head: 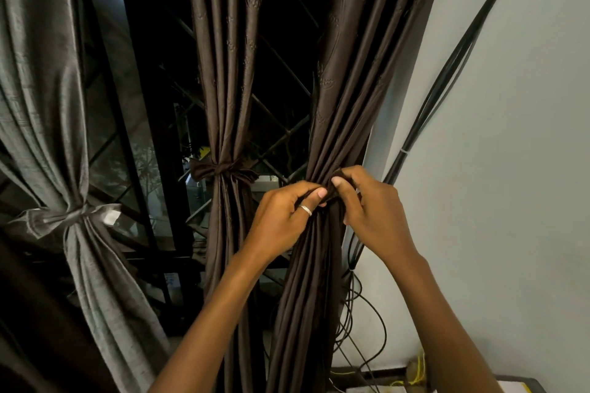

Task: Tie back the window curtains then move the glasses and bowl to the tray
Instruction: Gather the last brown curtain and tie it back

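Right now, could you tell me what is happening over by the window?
A person is tying back the right brown curtain, with the left hand and right hand pinching a tie at its gathered middle. The middle brown curtain and the grey curtain are already tied. No glasses, bowl or tray are in view.

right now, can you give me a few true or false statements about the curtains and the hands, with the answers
1. The grey curtain on the left is already tied back. True.
2. The middle brown curtain hangs loose with no tie. False: a brown tie is knotted around it.
3. Both hands are on the right brown curtain. True: the left hand and the right hand pinch the gathered fabric.
4. The left hand wears a ring. True.
5. The wall to the right is bare. False: black cables run along it.
6. The glasses and bowl sit on the sill. False: neither is in view.
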Motion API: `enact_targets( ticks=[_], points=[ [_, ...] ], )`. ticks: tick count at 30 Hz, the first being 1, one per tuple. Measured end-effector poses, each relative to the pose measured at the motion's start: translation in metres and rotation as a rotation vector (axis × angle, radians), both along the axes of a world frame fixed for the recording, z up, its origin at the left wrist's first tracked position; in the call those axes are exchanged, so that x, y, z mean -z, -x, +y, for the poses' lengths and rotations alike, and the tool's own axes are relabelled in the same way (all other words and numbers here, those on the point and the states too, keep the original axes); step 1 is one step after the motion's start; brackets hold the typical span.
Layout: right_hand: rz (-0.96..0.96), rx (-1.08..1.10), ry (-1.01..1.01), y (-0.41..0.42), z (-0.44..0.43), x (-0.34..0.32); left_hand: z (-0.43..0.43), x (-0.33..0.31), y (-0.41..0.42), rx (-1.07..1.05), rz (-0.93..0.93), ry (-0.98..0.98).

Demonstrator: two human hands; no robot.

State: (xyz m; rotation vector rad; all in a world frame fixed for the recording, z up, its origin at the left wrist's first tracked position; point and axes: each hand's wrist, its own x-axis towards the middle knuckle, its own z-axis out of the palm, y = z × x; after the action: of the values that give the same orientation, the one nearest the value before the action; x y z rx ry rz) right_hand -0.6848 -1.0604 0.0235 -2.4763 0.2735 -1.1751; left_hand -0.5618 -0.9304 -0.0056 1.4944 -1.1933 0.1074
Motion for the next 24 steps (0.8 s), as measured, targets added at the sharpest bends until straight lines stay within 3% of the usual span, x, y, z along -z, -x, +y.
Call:
enact_targets(
  ticks=[5, 10, 16, 21, 24],
  points=[
    [-0.079, 0.035, 0.003, -0.012, 0.006, -0.001, 0.0, 0.008, 0.012, -0.01, 0.212, 0.144],
    [-0.182, 0.031, 0.032, -0.014, 0.007, -0.001, 0.0, 0.004, 0.015, 0.062, 0.409, 0.161],
    [-0.205, -0.008, 0.079, -0.01, 0.002, 0.008, 0.0, 0.003, 0.016, 0.094, 0.376, 0.167],
    [-0.051, -0.064, 0.155, -0.005, -0.003, 0.017, -0.004, 0.004, 0.014, 0.052, 0.351, 0.173],
    [0.042, -0.011, 0.194, -0.003, -0.005, 0.023, -0.007, 0.004, 0.009, -0.062, 0.229, 0.114]
  ],
)
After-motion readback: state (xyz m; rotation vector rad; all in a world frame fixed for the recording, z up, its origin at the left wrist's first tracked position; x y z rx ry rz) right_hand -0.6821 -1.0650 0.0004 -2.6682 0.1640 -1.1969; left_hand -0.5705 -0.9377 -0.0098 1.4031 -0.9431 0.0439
